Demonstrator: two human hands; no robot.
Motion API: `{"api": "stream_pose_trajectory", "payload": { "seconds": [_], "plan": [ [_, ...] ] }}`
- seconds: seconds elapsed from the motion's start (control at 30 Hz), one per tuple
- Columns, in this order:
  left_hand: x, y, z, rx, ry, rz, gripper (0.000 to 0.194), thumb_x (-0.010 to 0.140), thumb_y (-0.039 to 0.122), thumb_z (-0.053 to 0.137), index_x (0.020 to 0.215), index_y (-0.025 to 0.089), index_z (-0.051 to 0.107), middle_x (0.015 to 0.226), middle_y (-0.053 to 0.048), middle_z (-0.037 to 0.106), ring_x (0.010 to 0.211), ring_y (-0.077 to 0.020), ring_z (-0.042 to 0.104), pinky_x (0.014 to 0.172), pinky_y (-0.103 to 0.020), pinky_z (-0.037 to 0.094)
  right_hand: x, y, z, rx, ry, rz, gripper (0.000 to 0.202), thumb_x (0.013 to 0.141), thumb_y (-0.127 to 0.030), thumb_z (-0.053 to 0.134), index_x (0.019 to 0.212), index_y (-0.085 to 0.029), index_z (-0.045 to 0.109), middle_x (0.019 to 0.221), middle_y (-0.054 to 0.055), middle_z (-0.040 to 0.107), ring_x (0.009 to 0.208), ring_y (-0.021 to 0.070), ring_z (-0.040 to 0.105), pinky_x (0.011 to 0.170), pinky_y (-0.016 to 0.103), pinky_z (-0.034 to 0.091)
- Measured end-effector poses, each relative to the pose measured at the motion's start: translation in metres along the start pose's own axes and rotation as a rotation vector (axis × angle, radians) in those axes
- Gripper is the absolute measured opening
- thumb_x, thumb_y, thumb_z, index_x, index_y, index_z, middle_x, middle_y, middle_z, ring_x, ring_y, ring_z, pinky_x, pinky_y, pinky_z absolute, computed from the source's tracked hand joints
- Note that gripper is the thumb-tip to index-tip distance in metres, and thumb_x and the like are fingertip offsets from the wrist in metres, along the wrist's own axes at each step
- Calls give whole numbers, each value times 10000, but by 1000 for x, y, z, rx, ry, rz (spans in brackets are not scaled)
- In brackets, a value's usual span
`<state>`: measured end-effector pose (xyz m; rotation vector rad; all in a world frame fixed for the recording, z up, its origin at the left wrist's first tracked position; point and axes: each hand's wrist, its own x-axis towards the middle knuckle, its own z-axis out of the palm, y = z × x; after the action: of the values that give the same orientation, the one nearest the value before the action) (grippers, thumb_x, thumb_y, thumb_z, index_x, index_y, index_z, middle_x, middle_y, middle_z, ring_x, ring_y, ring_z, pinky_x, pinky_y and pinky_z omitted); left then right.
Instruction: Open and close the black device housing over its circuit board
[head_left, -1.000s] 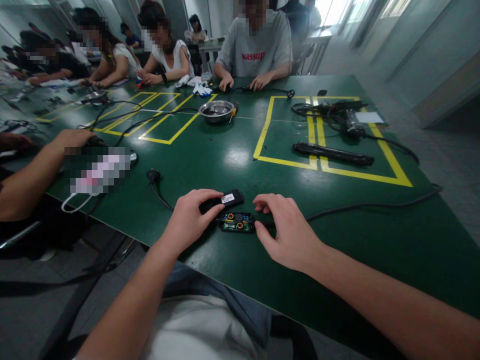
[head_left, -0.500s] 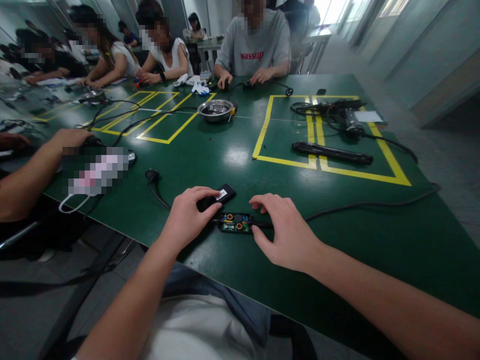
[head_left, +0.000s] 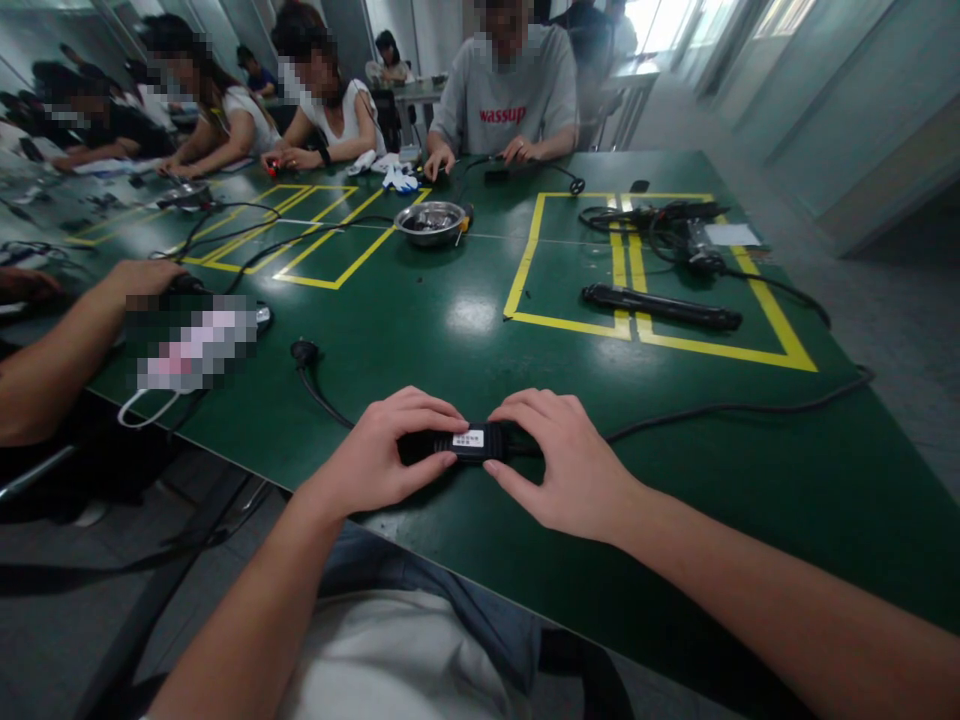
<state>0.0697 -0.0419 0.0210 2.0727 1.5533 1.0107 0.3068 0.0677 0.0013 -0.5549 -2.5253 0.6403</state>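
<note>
In front of me on the green table sits a small black in-line cable box (head_left: 491, 442), its black lid with a white printed label (head_left: 468, 438) lying over the bottom half. My left hand (head_left: 379, 450) pinches its left end between thumb and fingers. From the other side, my right hand (head_left: 570, 460) grips the right end the same way. The circuit board is hidden under the lid; whether the lid is fully seated I cannot tell. A black cable (head_left: 720, 408) runs off to the right, and a shorter one on the left ends in a power plug (head_left: 304, 353).
Ahead stands a metal bowl (head_left: 430, 225) of small parts. Inside yellow tape on the right lie a black rod-like bundle (head_left: 660, 306) and coiled cables (head_left: 660, 220). A neighbour's arm (head_left: 67, 345) and a pink-white object (head_left: 199, 345) are at left. Co-workers sit opposite.
My left hand has brought the lid down and over the open box, covering the circuit board. My right hand's fingers have closed in on the box's right end.
</note>
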Motion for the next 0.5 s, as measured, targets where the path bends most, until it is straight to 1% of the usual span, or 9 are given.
{"api": "stream_pose_trajectory", "payload": {
  "seconds": [0.07, 0.27, 0.4, 0.47, 0.5],
  "plan": [
    [0, 0, 1, 0, -15, 1, 211, 973, 265, 757, 1166, 252, 842, 1174, -102, 838, 1068, -266, 768, 976, -429, 616, 1, 0, 0, -6, -8, 5, 217, 938, -264, 743, 1144, -226, 686, 1179, 104, 752, 1100, 308, 691, 939, 474, 466],
    [0, -4, 1, -15, -43, -9, 222, 977, 271, 783, 1193, 263, 830, 1178, -93, 832, 1102, -265, 753, 993, -429, 606, 1, 0, 0, 12, -8, 10, 171, 947, -267, 769, 1103, -214, 725, 1137, 92, 769, 1030, 285, 682, 912, 459, 450],
    [-1, -3, 1, -18, -44, 2, 213, 984, 278, 791, 1194, 253, 818, 1152, -81, 832, 1099, -259, 740, 983, -412, 595, 1, 0, -1, 11, -11, 8, 166, 948, -259, 764, 1105, -224, 721, 1135, 83, 775, 1030, 284, 679, 905, 455, 443],
    [-2, -2, 2, -2, -35, -31, 236, 982, 304, 791, 1211, 249, 804, 1147, -82, 828, 1081, -264, 734, 972, -413, 594, 0, 0, 0, -5, -13, 11, 197, 939, -262, 757, 1125, -229, 700, 1128, 86, 773, 1032, 292, 677, 903, 457, 447],
    [-2, -2, 2, 10, -15, -57, 254, 981, 316, 788, 1224, 246, 793, 1145, -84, 824, 1064, -266, 730, 962, -413, 595, 0, 0, 0, -17, -5, 17, 246, 927, -268, 757, 1158, -226, 682, 1126, 93, 769, 1030, 299, 675, 902, 459, 452]
  ]
}}
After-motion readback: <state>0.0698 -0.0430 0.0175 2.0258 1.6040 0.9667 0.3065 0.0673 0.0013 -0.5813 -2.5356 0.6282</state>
